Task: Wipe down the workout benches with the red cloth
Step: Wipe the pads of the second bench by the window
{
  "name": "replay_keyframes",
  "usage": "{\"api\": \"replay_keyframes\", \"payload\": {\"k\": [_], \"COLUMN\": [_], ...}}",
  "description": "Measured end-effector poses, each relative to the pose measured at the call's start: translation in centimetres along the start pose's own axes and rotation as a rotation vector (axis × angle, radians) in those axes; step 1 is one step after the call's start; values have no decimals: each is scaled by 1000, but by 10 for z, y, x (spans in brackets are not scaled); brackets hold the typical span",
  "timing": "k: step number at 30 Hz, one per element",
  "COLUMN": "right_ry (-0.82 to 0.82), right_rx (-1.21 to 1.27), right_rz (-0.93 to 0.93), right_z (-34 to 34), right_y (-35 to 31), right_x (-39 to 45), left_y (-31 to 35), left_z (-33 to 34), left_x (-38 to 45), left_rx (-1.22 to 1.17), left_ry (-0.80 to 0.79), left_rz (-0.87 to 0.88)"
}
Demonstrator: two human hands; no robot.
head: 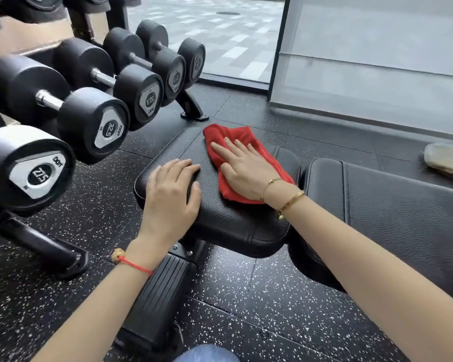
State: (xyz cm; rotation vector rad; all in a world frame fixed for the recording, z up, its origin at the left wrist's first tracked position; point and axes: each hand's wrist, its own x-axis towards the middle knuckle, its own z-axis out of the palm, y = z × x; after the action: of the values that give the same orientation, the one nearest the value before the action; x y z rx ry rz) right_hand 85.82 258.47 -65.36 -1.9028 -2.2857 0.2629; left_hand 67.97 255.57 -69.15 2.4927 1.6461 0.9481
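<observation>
A person's right hand (pixel 242 169), fingers spread flat, presses the red cloth (pixel 242 150) onto the far side of a black bench seat pad (pixel 220 218), while the left hand (pixel 171 190) rests open-palmed beside it, near racked dumbbells (pixel 89 121).

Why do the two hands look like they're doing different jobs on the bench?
The right hand lies flat with straight fingers, pressing the red cloth onto the seat pad. The left hand has no cloth; it rests bare on the pad's near left edge, fingers slightly bent. The right wrist wears gold bracelets; the left wears a red string. Both hands rest on the same pad.
</observation>
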Motion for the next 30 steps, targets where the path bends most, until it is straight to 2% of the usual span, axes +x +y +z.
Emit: {"api": "replay_keyframes", "payload": {"k": [3, 6, 12, 15, 23, 26, 30], "right_ry": [20, 6, -36, -24, 43, 26, 9], "right_rx": [-4, 11, 24, 15, -31, -15, 42], "right_rz": [-150, -190, 43, 67, -113, -49, 155], "right_z": [6, 2, -14, -8, 2, -6, -18], "right_y": [-3, 12, 29, 18, 16, 40, 57], "right_x": [-36, -55, 15, 29, -83, -93, -53], "left_y": [-1, -3, -3, -1, 10, 23, 43], "left_z": [1, 2, 2, 2, 7, 10, 15], "left_x": [-3, -5, -6, -7, -13, -13, -6], "left_rx": [11, 5, 14, 8, -46, -62, -94], "left_ry": [12, 32, 29, 34, 79, 76, 61], "left_rz": [0, 2, 4, -3, -9, 17, 41]}}
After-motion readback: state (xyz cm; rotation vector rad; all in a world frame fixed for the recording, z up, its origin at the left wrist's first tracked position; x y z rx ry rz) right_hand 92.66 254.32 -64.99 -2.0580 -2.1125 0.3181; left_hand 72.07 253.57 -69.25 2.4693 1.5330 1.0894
